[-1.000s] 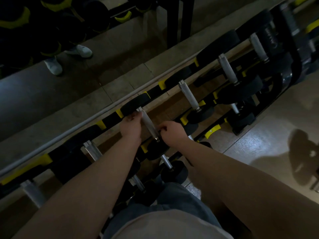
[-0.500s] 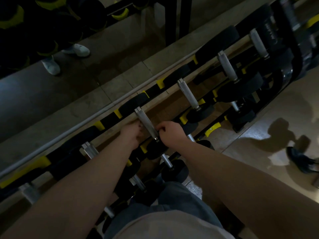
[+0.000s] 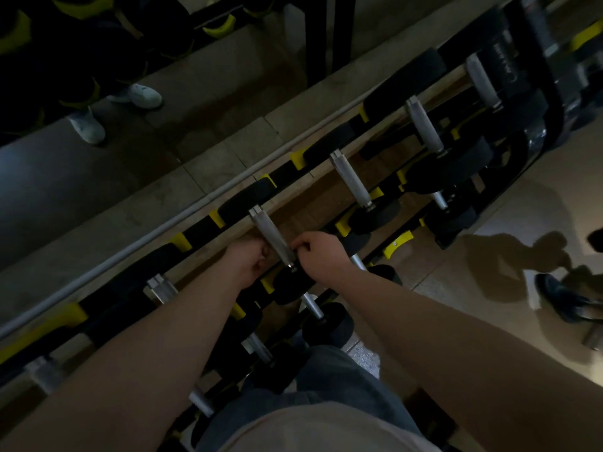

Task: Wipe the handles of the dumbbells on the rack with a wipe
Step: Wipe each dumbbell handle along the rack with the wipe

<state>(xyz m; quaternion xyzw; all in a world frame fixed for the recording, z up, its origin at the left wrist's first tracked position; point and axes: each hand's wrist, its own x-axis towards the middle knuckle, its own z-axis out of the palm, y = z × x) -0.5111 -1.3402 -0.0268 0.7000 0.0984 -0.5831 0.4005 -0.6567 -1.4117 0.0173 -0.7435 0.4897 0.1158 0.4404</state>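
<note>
Head view, dim light. Right grip [image 3: 321, 256]: fingers and thumb curled, clenched on the near end of one dumbbell handle [image 3: 270, 231], just above the collar. Left grip [image 3: 248, 261]: fingers curled, knuckles touching the handle's left side, opp. the right grip; cannot tell whether it clasps anything. Wipe: cannot be made out btwn fingers and metal.

Handle pos.: top tier of the rack [image 3: 199, 230]. It is a knurled silver bar running diagonally from the far head [image 3: 243, 203] to the near head [image 3: 293, 285], both black. The far part of the bar is bare. The rack rail is black w/ yellow cradles [image 3: 181, 241] at intervals.

Adjacent items, same tier, to the right: second handle [image 3: 350, 179], third handle [image 3: 424, 125] and fourth handle [image 3: 481, 78], all parallel and untouched, w/ heads getting larger. To the left: another handle [image 3: 161, 288], partly covered by the left forearm. Lower tier, just below the right grip: short handle [image 3: 311, 305] w/ black heads.

Beyond the rack: grey pipe [image 3: 163, 225] running along the far rail, then tiled floor [image 3: 489, 207] w/ shadows at right. A dark shoe [image 3: 561, 298] is at the right edge and white shoes [image 3: 143, 94] at upper left.
</note>
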